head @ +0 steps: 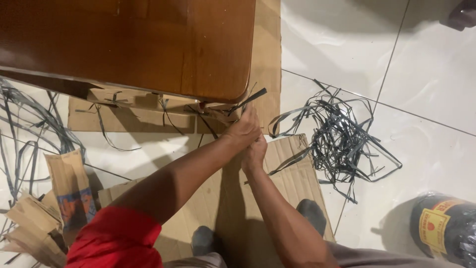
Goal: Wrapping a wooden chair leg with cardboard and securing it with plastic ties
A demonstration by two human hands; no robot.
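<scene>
My left hand [244, 130] and my right hand [255, 153] are pressed together just below the corner of a brown wooden table top [148, 44]. Both are closed on a dark plastic strap [248, 101] whose free end sticks up and to the right past the table's corner. The strap runs around a bundle of cardboard strips [144, 106] tucked under the table's edge. My arms reach forward over a flat cardboard sheet [287, 173] lying on the white tiled floor.
A tangled heap of dark straps [342, 136] lies on the tiles to the right. More straps [25, 129] and folded cardboard pieces [69, 183] sit at the left. A dark wrapped roll with a yellow label [446, 228] stands at the lower right.
</scene>
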